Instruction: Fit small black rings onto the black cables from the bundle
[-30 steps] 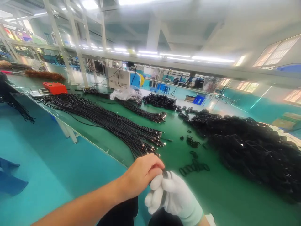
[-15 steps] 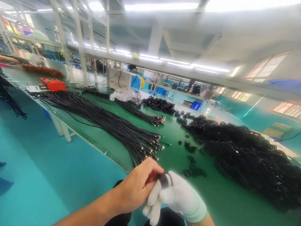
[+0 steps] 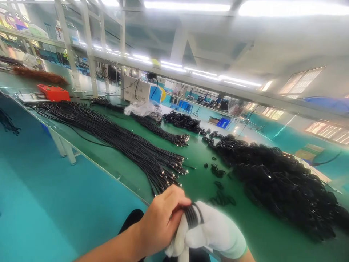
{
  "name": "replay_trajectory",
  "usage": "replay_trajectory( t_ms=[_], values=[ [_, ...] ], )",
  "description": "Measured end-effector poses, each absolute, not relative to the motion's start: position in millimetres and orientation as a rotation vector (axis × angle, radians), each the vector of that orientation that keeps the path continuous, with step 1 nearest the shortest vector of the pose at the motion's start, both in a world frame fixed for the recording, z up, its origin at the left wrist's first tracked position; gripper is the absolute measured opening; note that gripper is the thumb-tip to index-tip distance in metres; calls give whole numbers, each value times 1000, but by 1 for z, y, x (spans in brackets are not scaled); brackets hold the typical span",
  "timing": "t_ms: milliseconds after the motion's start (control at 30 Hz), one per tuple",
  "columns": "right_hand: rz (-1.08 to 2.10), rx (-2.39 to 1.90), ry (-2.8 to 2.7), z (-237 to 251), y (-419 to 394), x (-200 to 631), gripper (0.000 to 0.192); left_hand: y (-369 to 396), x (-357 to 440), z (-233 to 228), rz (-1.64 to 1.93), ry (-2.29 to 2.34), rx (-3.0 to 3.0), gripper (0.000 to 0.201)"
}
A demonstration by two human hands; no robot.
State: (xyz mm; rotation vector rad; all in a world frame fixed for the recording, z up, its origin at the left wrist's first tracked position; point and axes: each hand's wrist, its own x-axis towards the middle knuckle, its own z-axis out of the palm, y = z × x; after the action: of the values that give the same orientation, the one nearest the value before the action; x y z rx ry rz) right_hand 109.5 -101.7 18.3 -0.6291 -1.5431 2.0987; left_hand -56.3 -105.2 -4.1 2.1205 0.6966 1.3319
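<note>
— Head view first: what do the hands have?

— A small coil of black cable (image 3: 193, 215), wound into several loops. The right hand (image 3: 215, 233), in a white glove, has its fingers closed around the coil from below; the bare left hand (image 3: 160, 220) pinches the loops from the other side, fingers curled shut on them. The coil sits just this side of the green surface (image 3: 196, 171).

— How would it handle?

— Light and limp, I judge, with some spring in the loops, so they could slip apart. Gripping across all the strands at once, as both hands do, looks safest.

— Beyond the fingers?

— Straight cables with metal ends (image 3: 152, 163) lie just ahead of the left fingers; a big heap of coiled cables (image 3: 283, 182) spreads ahead of the right. Loose black ties (image 3: 222, 199) lie between.

— Any containers?

— A clear plastic bag (image 3: 141, 108) far ahead; contents unreadable. A blue bin (image 3: 223, 123) beyond, too small to judge.
</note>
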Motion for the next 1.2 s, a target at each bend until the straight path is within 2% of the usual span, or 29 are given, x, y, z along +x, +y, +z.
replay_trajectory(
  t_ms=[100,200,300,533,767,933,1033,1200],
  values=[
    [1977,-654,-1510,14,-102,110,20,-106,-53,-4,1523,675,2160,29],
    [1989,-688,-1513,14,-101,111,18,-102,-52,-7,1436,690,2198,25],
    [2034,-689,-1590,24,-100,110,23,-97,-54,-7,1383,652,2240,21],
    [2039,-657,-1642,45,-102,107,35,-95,-53,-1,1680,605,2275,31],
    [1916,-705,-1553,31,-102,112,23,-90,-53,8,1579,525,2236,31],
    [1978,-715,-1674,38,-100,118,26,-85,-58,28,1116,518,2343,43],
    [1842,-763,-1696,42,-100,115,28,-82,-56,32,1164,451,2417,31],
    [1702,-843,-1646,51,-112,115,45,-79,-52,30,1232,444,2437,19]
  ],
)
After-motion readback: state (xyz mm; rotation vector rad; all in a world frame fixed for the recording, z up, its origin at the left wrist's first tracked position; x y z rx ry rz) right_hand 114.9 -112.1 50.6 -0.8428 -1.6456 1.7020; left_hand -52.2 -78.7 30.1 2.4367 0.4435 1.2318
